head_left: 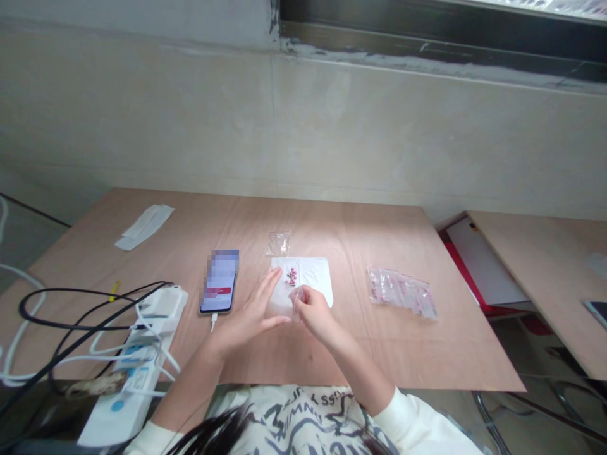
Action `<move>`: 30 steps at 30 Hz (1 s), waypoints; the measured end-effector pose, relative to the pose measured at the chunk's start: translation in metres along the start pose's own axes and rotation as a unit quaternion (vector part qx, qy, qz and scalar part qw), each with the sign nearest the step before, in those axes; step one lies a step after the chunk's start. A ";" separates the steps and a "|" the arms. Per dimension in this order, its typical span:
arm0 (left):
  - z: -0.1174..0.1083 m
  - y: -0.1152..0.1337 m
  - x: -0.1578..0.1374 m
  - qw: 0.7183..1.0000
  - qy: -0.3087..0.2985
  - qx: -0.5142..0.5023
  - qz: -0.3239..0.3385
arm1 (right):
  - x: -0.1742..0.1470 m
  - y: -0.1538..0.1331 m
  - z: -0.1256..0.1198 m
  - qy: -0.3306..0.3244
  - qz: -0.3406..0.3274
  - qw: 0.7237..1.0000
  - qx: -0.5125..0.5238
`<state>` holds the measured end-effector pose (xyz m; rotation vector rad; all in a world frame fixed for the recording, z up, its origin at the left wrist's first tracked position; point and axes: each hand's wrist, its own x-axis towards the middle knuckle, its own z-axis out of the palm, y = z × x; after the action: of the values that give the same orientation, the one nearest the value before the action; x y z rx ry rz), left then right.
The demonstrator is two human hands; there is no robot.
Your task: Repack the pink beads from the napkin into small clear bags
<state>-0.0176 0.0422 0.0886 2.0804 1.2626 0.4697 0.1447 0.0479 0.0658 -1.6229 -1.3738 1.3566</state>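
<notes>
A white sheet of paper [318, 273] lies on the wooden table, with several small pink-and-white pieces [291, 276] clustered on it; they are too small to name. My left hand [258, 309] rests at the paper's left edge, fingers stretched out and thumb apart, holding nothing. Over the near part of the paper, my right hand [310, 309] pinches a small clear plastic bag [296, 297] between thumb and fingers. Just beyond the paper lies another clear plastic bag [279, 243], flat on the table.
To the right lies a pile of clear bags with pink contents [403, 292]. A phone [220, 281] on a white cable is left of the paper. A power strip [142, 366] with tangled cords stands at the near left; white strips [145, 226] lie at the far left.
</notes>
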 end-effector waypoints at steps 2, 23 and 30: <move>0.011 0.007 0.003 0.999 0.045 -0.020 -0.010 | 0.000 -0.004 0.004 0.020 -0.018 0.999 -0.039; 0.011 -0.001 0.004 0.997 -0.052 -0.001 0.052 | -0.002 -0.008 0.002 -0.102 0.031 0.993 0.054; 0.015 -0.029 0.016 0.998 -0.006 0.032 -0.058 | 0.028 0.013 -0.014 -0.016 -0.013 0.998 0.067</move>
<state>-0.0196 0.0599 0.0574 2.0466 1.3980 0.3679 0.1608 0.0728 0.0496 -1.4969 -1.2875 1.4331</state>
